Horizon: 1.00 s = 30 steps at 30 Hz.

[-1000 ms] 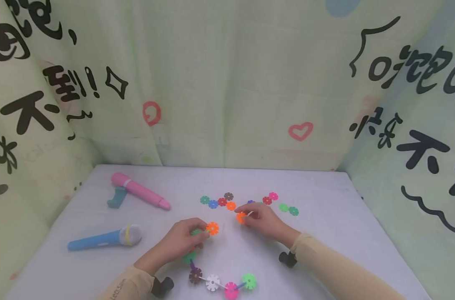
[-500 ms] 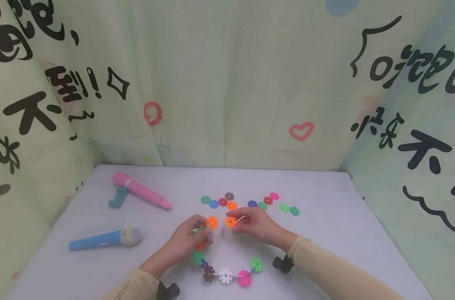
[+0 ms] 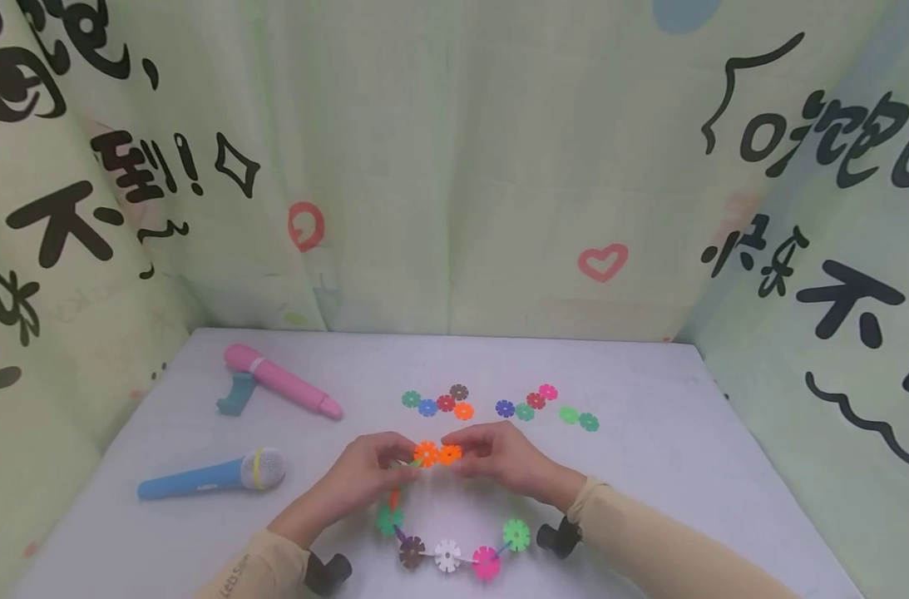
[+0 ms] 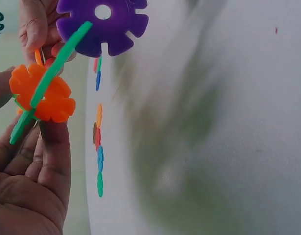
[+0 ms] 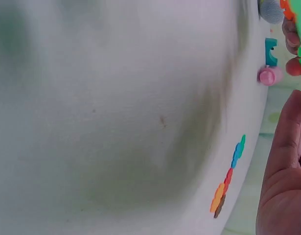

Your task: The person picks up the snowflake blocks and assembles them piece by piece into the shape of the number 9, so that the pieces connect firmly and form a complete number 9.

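A chain of slotted plastic snowflake discs hangs between and below both hands in the head view. My left hand (image 3: 370,467) grips the chain's upper left, beside an orange disc (image 3: 426,453). My right hand (image 3: 505,453) pinches a second orange disc (image 3: 450,455), edge to edge with the first; whether they interlock I cannot tell. Below, the chain curves through a green disc (image 3: 389,521), a brown disc (image 3: 412,551), a white disc (image 3: 447,556), a pink disc (image 3: 486,563) and a light green disc (image 3: 516,534). The left wrist view shows a purple disc (image 4: 104,29) up close.
Behind the hands lie two loose groups of discs, with a brown disc (image 3: 459,391) and a blue-violet disc (image 3: 505,408) among them. On the left are a pink toy microphone (image 3: 285,383), a teal piece (image 3: 235,394) and a blue microphone (image 3: 210,476). Printed curtains (image 3: 454,166) surround the table.
The right hand has moved left and slightly down with its orange disc, now against the left hand's orange disc. The hanging chain has swung right.
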Each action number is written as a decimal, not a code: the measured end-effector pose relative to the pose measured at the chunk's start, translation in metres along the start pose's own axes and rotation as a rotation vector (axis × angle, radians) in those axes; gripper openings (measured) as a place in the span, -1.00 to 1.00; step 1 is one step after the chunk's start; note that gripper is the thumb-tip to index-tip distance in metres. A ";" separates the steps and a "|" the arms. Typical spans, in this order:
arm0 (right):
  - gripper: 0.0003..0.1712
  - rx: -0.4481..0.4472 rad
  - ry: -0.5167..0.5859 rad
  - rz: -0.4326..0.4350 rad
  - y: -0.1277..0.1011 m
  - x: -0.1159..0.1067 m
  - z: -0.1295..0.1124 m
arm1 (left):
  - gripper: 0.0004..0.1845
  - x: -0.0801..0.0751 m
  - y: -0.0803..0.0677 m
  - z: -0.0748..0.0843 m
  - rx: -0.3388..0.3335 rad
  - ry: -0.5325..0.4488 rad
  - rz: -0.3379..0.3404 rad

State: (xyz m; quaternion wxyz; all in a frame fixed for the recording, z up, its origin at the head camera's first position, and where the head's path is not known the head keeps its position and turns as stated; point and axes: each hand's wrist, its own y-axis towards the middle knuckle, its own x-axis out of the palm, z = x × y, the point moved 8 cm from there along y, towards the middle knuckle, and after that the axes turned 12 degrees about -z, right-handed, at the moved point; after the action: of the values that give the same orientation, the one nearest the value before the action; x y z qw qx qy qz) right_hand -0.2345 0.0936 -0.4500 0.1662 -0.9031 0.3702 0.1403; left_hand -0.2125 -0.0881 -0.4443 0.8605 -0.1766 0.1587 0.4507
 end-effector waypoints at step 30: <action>-0.67 0.068 0.119 -0.092 -0.004 0.004 0.003 | -0.70 0.009 0.003 0.001 0.000 -0.122 -0.108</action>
State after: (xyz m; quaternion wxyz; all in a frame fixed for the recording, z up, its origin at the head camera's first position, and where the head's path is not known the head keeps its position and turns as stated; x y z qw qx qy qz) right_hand -0.2292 0.0944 -0.4535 0.1809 -0.9197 0.3423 0.0660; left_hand -0.2104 -0.0796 -0.4482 0.8915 -0.1573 0.0964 0.4137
